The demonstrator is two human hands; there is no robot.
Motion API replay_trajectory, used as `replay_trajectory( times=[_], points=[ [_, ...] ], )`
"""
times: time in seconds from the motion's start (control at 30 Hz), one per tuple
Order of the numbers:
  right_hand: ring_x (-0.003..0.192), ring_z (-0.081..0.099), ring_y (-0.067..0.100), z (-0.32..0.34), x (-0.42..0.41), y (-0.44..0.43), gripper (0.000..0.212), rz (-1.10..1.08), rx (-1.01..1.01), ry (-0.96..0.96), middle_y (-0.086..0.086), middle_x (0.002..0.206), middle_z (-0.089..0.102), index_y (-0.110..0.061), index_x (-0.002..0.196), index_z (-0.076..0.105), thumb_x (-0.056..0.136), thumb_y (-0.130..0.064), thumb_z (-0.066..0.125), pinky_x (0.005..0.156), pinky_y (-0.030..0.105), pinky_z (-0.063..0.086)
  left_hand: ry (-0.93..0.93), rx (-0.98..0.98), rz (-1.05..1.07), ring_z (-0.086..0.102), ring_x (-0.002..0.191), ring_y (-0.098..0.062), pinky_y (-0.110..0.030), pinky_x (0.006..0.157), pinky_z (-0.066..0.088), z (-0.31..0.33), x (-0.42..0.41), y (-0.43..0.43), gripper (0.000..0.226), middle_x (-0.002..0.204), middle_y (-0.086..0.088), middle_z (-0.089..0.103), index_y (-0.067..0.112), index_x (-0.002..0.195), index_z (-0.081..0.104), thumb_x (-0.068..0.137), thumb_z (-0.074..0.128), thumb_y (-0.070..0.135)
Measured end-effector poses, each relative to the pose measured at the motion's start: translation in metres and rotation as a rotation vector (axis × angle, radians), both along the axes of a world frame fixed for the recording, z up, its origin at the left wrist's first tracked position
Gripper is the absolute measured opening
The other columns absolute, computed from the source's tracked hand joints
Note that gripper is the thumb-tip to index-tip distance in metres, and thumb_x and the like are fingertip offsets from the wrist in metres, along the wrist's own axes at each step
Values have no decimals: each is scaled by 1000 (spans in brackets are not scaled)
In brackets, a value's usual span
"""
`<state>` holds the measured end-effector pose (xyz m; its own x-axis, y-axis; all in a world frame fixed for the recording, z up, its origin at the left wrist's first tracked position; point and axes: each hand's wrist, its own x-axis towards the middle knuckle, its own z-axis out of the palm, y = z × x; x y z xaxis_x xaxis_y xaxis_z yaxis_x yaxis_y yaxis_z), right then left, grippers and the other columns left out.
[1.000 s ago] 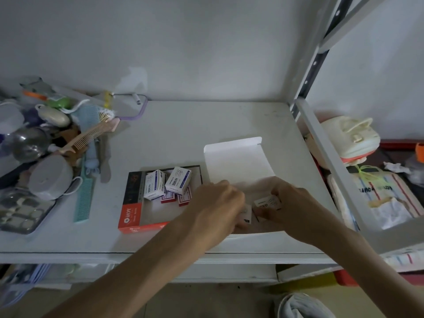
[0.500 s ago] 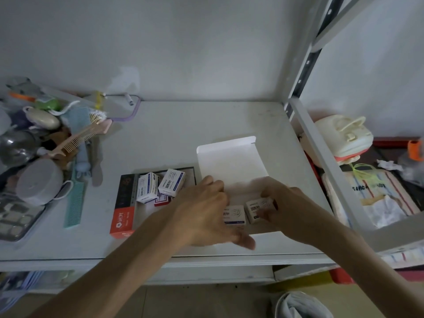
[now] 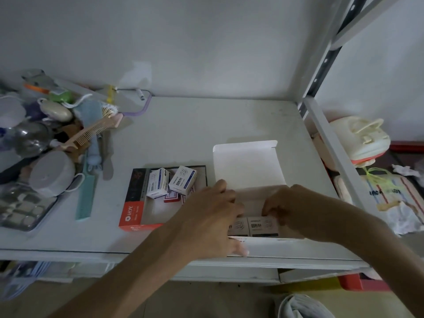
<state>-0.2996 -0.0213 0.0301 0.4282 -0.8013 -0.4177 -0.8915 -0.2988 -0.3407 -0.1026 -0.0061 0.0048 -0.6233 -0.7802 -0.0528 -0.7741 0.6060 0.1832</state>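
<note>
Between the left hand (image 3: 213,218) and right hand (image 3: 297,207) sit two small boxes (image 3: 262,225).

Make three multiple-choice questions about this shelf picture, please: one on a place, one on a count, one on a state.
1. On which side of the white box does the red tray lie?
A) left
B) right
C) behind it

2. How many small boxes show in the white box between the left hand and the right hand?
A) none
B) two
C) five

3. How is the white box's lid?
A) shut
B) torn off, on the floor
C) open, folded back

Answers:
1 A: the red tray lies left of the white box on the shelf.
2 B: two lie side by side against the front wall.
3 C: the lid is folded back behind the open box.
</note>
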Motion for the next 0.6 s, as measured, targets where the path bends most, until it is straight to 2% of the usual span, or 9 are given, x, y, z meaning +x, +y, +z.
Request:
replay_trajectory(
  times=[0.07,0.1,0.2,0.27,0.3,0.4,0.47,0.53,0.6],
  points=[
    [75,64,11,15,8,-6,15,5,-138,71,-3,99,66,-20,99,64,92,-14,51,65,22,58,194,102,41,39,103,-5,-26,84,39,7,10,3,64,109,15,53,32,119,58,70,60,73],
    [69,63,9,26,14,-8,15,2,-226,22,-7,89,66,-20,96,65,92,-15,51,62,21,57,346,137,102,42,101,-2,-24,84,41,12,17,3,51,106,17,54,34,114,60,76,58,67],
    [61,63,7,52,44,-11,17,-54,-328,-337,-8,70,69,-21,84,70,90,-20,54,60,16,50,685,-53,379,49,84,0,-15,70,36,14,50,-6,4,86,14,56,26,90,61,91,61,30],
    [65,64,8,51,69,-14,16,-10,-322,-481,-2,74,73,-17,86,71,87,-13,56,60,18,49,642,-186,561,45,78,3,-12,68,34,6,80,-18,17,86,12,53,22,90,59,82,70,12],
    [68,64,9,45,81,-18,19,27,-316,-506,-1,79,73,-15,89,71,86,-6,55,61,20,48,562,-163,619,44,82,2,-15,74,38,1,93,-23,28,93,10,52,25,96,58,78,75,12],
    [85,57,11,18,111,-38,37,139,-283,-436,2,105,67,-13,104,66,77,7,53,58,15,44,404,97,701,43,114,-16,-43,97,42,-8,127,-28,67,125,5,50,33,127,52,69,85,29],
    [90,54,15,2,124,-51,44,203,-266,-306,1,113,59,-16,113,59,74,5,57,58,13,41,354,268,658,38,124,-17,-48,104,38,-6,139,-30,90,133,10,47,40,137,44,58,88,44],
    [100,56,23,-7,134,-62,46,253,-268,-198,4,114,57,-15,115,57,74,3,61,69,27,48,288,306,586,40,120,-17,-46,102,39,-6,141,-31,91,127,12,51,40,134,47,53,87,53],
    [103,56,25,-7,139,-68,48,260,-194,-199,1,110,55,-18,115,59,72,4,63,79,35,51,243,189,540,39,110,-15,-37,93,38,-10,137,-31,78,122,8,55,36,129,53,59,87,43]
  ],
)
